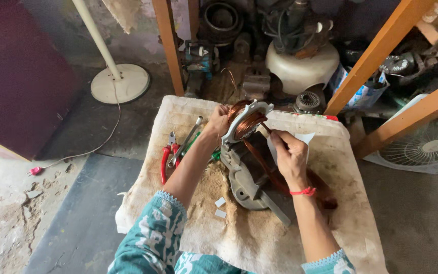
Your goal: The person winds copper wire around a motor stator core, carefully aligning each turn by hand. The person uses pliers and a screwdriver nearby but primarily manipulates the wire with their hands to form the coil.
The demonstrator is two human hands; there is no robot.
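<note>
Both your hands are at the top of a grey metal motor housing wound with copper wire.

Your left hand (218,120) is curled around the far side of the reddish copper wire coil (245,121), gripping it where it sits inside the grey cast-metal motor housing (243,172) — the housing stands tilted on the dusty cream cloth-covered work pad (325,152), about at its middle. Your right hand (290,155), a red thread at its wrist, has its fingers pinched shut on a slim stick-like tool (263,130) pressed against the coil, with a white slip of paper (305,137) just behind the fingers. Left of your forearm lie red-handled pliers (167,155) and a steel wrench (187,139) — both on the pad, near each other. Two small white paper scraps (220,208) lie in front of the housing.
</note>
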